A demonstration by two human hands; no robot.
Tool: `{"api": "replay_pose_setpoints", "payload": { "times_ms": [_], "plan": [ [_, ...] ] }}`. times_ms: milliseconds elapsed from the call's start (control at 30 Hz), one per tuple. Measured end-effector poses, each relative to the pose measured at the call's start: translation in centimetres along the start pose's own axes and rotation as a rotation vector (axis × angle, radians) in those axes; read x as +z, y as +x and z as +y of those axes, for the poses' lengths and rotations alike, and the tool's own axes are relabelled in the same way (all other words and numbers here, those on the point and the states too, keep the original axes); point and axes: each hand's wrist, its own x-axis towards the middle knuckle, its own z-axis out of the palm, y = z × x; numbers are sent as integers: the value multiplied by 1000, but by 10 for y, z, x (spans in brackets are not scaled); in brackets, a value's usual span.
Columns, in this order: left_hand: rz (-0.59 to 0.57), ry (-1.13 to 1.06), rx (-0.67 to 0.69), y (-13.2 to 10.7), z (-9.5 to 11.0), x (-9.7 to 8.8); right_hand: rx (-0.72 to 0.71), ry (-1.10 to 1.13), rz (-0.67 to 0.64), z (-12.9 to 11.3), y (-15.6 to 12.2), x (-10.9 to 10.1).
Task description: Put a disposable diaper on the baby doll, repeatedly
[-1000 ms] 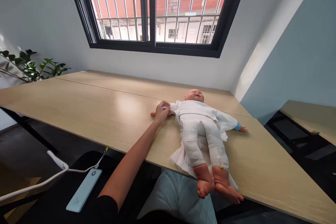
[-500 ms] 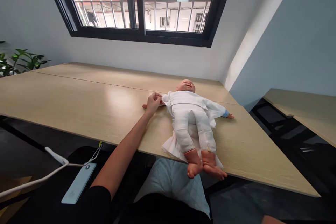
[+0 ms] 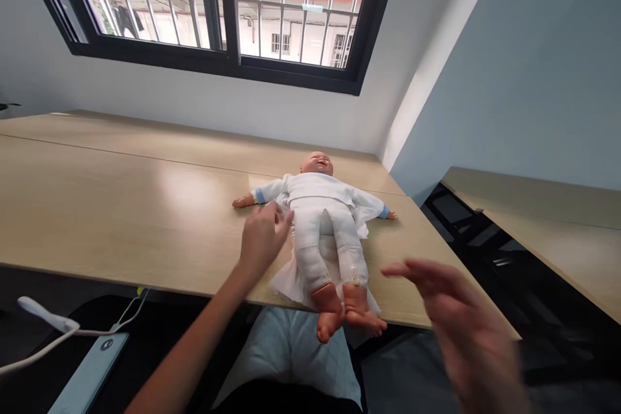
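On the table (image 3: 121,207), a doll (image 3: 317,165) lies flat on its back, feet past the near edge, so its white clothes (image 3: 315,204) sit within reach. The left hand (image 3: 262,240) curls at its hip, grip unclear; the right hand (image 3: 460,317), blurred, hangs open, empty.

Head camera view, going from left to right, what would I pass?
In order: phone → left hand → doll's head → right hand.
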Motion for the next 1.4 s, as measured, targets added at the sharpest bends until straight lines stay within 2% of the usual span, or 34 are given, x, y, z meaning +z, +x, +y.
{"api": "replay_pose_setpoints", "payload": {
  "times_ms": [67, 133, 200, 267, 367, 467, 667, 867, 933, 1033, 1133, 1200, 1267, 1333, 1400],
  "plan": [
    [-89, -34, -58, -34, 22, -1, 67, -67, 47, 12, 0, 1],
    [-176, -103, -83, -61, 39, 2, 147, -179, 81, 32, 6, 15],
    [-181, -133, -105, -78, 51, 6, 209, -253, 29, 50, 11, 32],
    [-176, -145, -111, -84, 58, 8, 240, -323, -22, 58, 11, 45],
    [-235, -178, -145, -80, 62, 7, 218, -428, -41, 55, 7, 50],
    [-285, -224, -200, -71, 58, 3, 163, -514, -40, 51, 10, 41],
    [-273, -465, -259, -58, 36, 2, 39, -659, -69, 54, 21, 21],
    [-265, -649, -349, -54, 25, 13, -5, -742, -115, 64, 21, 19],
    [-256, -667, -339, -54, 25, 19, -87, -776, -95, 67, 19, 21],
    [-225, -671, -327, -52, 26, 23, -332, -838, -75, 65, 9, 27],
    [-267, -740, -356, -48, 24, 19, -520, -802, -246, 56, -12, 39],
    [-341, -871, -358, -45, 21, 13, -552, -772, -370, 52, -26, 48],
    [-423, -985, -348, -41, 15, 5, -542, -771, -414, 54, -37, 55],
    [-484, -983, -325, -36, 8, -3, -531, -775, -404, 61, -43, 60],
    [-495, -881, -269, -30, 0, -8, -530, -765, -392, 69, -45, 63]
  ]
}}
